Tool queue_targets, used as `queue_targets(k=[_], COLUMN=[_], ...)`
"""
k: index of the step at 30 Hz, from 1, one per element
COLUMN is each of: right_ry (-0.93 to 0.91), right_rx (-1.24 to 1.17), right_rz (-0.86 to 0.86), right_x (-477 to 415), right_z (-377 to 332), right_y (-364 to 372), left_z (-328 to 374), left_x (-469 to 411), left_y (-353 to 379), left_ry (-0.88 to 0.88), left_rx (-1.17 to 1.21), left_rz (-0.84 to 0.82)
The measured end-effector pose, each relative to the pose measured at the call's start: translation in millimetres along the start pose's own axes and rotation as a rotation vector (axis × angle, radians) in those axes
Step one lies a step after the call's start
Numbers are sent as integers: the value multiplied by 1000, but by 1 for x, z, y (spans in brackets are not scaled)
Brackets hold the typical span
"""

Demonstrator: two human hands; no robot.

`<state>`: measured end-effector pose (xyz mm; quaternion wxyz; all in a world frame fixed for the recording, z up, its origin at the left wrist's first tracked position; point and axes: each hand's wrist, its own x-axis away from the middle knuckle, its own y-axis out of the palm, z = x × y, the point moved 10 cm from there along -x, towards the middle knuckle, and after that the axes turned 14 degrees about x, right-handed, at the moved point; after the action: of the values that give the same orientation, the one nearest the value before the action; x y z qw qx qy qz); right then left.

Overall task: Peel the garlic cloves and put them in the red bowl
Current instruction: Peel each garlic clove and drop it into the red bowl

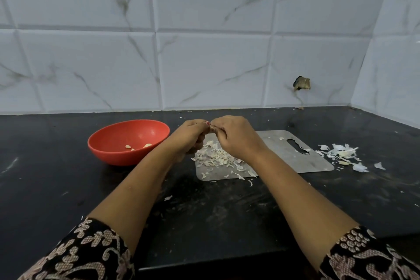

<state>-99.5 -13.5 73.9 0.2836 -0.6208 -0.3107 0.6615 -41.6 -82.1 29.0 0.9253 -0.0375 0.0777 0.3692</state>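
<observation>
Head camera, and we're mid-peel: the left hand (193,136) and the right hand (236,137) meet in the air just above the left end of the flat grey steel cutting board (277,143). Knuckles face us, and each grip is pinched tight on one small garlic clove (212,129), which shows only as a pinkish sliver between the fingertips. There's a reason for holding it up there, I'd say: any skin that comes away drops onto the loose pile of white papery skins (216,157) on the board's left half, so the mess lands in one spot.

Off the board's left side, close by the left wrist, the round red plastic bowl (118,157) sits upright with a few pale peeled cloves (147,145) in its bottom. That's a short carry for the next one. Just past the board's right edge lies a second scatter of white skins and garlic pieces (343,153), likely the supply heap.

Under the board runs a glossy black stone surface (216,216), dusted with flakes and smudges. Behind the board rises a wall of pale marble-look tiles (204,63), with a broken hole (301,83) above the board's right end, and the wall turns a corner further right. Patterned black-and-cream sleeves (86,254) frame the near edge
</observation>
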Motion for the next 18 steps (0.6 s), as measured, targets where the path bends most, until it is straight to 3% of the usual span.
queue_targets(k=[5, 11, 15, 18], right_ry=[36, 282, 369, 391], right_rx=[-14, -394, -606, -622], right_rz=[-39, -161, -179, -194], right_x=[0, 6, 8, 8], right_z=[4, 31, 32, 31], right_y=[4, 18, 23, 26], left_z=[-7, 15, 11, 16], left_x=[-2, -1, 0, 1], left_y=[0, -2, -2, 0], left_ry=[-38, 246, 241, 302], left_rx=[7, -504, -433, -548], left_rz=[-15, 79, 52, 44])
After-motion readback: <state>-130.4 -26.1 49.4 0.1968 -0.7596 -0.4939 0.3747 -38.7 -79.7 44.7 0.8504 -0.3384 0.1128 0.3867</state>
